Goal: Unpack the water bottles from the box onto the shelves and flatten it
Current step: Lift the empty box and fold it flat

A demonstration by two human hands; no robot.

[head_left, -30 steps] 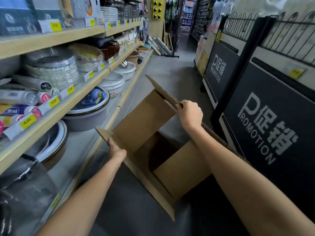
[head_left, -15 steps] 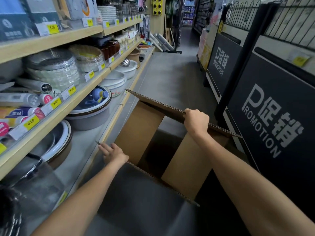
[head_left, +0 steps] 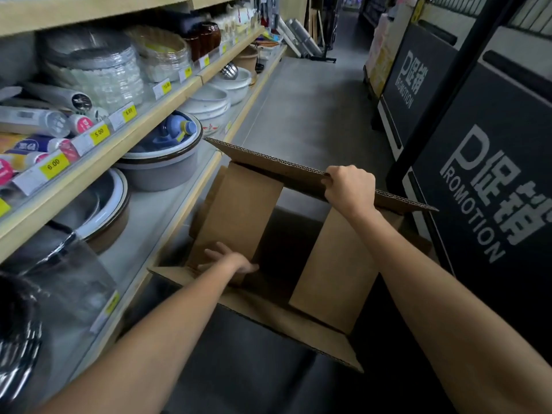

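The right grip [head_left: 349, 189] is closed around the corrugated edge of the top flap [head_left: 268, 165] of the box [head_left: 242, 204], with its fingers curled over this edge, so it holds the box by the flap; the left grip [head_left: 230, 261] is inside the box, low at the left side, its fingers stretched flat against the brown inner panel and holding nothing; this hand is a little blurred; the box is open toward the camera and tilted, in the aisle above the floor [head_left: 313, 109], just beside the edge of the lower shelf [head_left: 143, 222]; another flap [head_left: 298, 333] hangs out at the near side, and the inside is dark; on the lower shelf, near the far left corner of the box, stands a grey basin [head_left: 161, 174], and a blue bottle [head_left: 176, 130] with a yellow cap lies in it; white bowls [head_left: 209, 103] are further along the same shelf; the shelf above has yellow price labels [head_left: 53, 165] on its front; at the right of the aisle stand dark boards [head_left: 478, 189] with the word PROMOTION
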